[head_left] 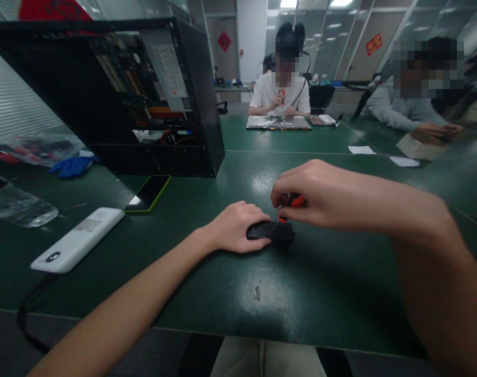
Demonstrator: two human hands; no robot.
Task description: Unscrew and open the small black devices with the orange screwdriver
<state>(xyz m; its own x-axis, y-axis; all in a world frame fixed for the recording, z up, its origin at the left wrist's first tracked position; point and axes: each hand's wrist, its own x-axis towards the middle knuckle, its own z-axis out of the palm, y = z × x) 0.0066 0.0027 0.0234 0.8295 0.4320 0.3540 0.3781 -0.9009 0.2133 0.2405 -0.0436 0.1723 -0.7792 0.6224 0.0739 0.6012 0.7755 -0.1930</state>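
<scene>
A small black device (281,233) lies on the green table in front of me. Wrapped over its left end, my left hand (240,226) grips it with the fingers on the far side and the thumb on the near side. My right hand (307,193) is closed around a red and black screwdriver (296,200), just above the right part of the device. The screwdriver's shaft points down and left to the device's top; whether the tip touches it I cannot tell.
An open black computer case (207,104) stands at the back left. Near it are a green-edged phone (150,193), a white power bank (79,238), a plastic bottle (22,201) and blue gloves (73,165). Two people sit across the green table (238,303), one holding a screwdriver.
</scene>
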